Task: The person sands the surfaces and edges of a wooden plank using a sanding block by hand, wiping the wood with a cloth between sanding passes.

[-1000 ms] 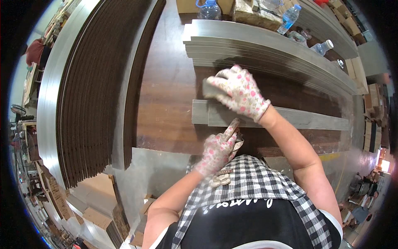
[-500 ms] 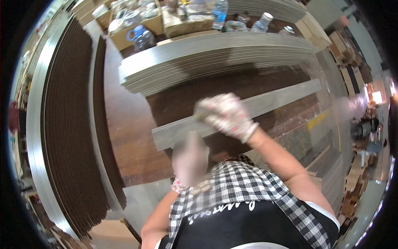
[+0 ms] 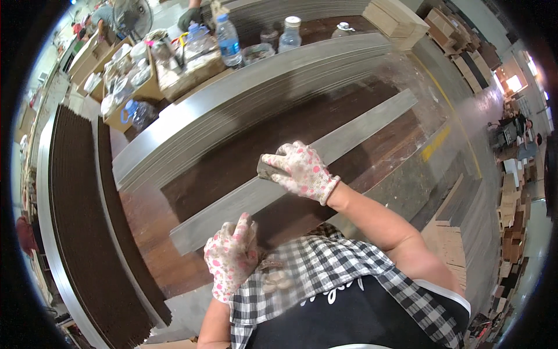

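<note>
A long grey plank (image 3: 349, 137) lies slantwise on the dark brown tabletop. My right hand (image 3: 302, 170), in a white glove with pink dots, grips a small dull-grey block (image 3: 268, 168) over the middle of the plank; whether the block touches the plank is hard to tell. At the plank's near edge, toward its left end, is my left hand (image 3: 229, 256) in a matching glove. One of its fingers stretches up to the edge and the others are loosely bent, with no held thing visible.
Stacked grey boards (image 3: 250, 96) run behind the plank. At the left stands a tall row of dark-edged boards (image 3: 72, 227). Beyond the stack are a water bottle (image 3: 228, 41), a blue-capped jug (image 3: 139, 113) and a cardboard box (image 3: 152, 78). Wooden pieces (image 3: 447, 244) lie at the right.
My view has turned, so the plank now slants more steeply. The left hand has moved left along the plank's near edge. The right hand still grips the block, now seen more clearly.
</note>
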The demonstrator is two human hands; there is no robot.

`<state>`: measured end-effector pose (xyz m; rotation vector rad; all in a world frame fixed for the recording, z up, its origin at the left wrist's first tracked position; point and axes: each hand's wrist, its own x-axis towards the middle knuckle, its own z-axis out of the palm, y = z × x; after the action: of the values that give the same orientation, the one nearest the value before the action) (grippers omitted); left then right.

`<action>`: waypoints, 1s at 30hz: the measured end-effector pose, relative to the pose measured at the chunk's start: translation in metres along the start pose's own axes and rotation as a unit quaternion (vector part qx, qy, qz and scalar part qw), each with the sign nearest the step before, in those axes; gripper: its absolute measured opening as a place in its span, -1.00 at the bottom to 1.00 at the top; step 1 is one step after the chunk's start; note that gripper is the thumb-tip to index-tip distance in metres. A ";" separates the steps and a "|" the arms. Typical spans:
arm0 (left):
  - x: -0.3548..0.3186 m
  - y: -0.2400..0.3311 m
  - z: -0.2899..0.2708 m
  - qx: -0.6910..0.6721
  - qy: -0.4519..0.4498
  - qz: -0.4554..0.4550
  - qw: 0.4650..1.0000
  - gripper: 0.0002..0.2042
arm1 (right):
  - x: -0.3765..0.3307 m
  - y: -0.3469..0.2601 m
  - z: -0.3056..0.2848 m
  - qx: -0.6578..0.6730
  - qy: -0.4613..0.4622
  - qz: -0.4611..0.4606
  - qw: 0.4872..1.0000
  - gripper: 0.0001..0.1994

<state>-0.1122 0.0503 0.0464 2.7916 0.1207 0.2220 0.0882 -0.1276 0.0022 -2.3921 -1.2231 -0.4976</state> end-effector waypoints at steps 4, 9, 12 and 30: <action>0.062 0.059 0.021 0.007 -0.047 -0.036 0.998 -0.49 | -0.010 0.146 -0.044 -0.024 -0.158 0.123 0.979 -0.81; 0.120 0.114 0.056 0.045 -0.112 -0.029 0.992 -0.32 | -0.007 0.187 -0.074 -0.005 -0.039 0.041 0.998 -0.90; 0.145 0.124 0.063 0.067 -0.210 -0.097 0.970 -0.26 | -0.024 0.176 -0.063 -0.025 -0.076 0.025 0.997 -0.90; 0.144 0.118 0.083 0.125 -0.189 -0.065 0.972 -0.20 | -0.081 0.442 -0.176 -0.205 -0.184 0.305 0.912 -0.80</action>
<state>0.0498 -0.0720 0.0292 2.9982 0.2522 -0.3832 0.3854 -0.5068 0.0280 -3.1426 -0.4415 -0.1042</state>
